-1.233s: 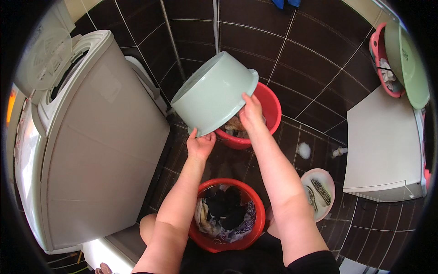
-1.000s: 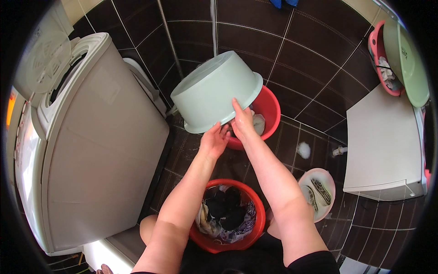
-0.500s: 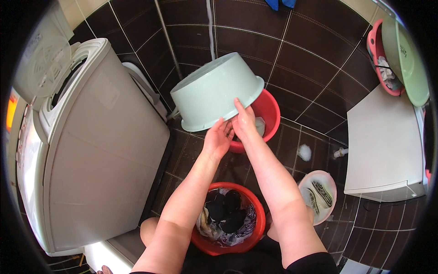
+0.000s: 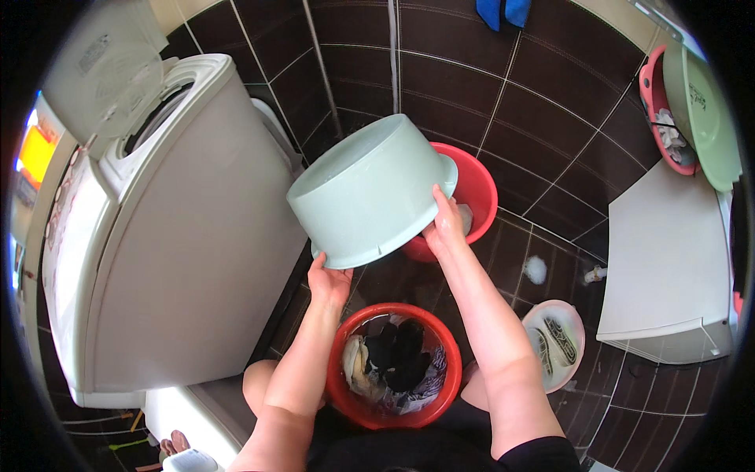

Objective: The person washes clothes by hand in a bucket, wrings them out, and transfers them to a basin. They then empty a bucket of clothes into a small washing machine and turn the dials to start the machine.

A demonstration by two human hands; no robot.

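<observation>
Two-handed, gripping the pale-green basin [image 4: 370, 193] by its rim, with left hand [image 4: 328, 285] and right hand [image 4: 447, 226] now spread wider for broader support. Held tilted, perhaps empty, partly hiding the red bucket [image 4: 477, 182].

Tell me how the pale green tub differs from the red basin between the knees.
The pale green tub is tilted, base upward, between the left hand and right hand; the red basin stands upright, untouched by either hand.
The basin shows clothes inside; the tub's inside is hidden.
Both are round with a rim.
</observation>
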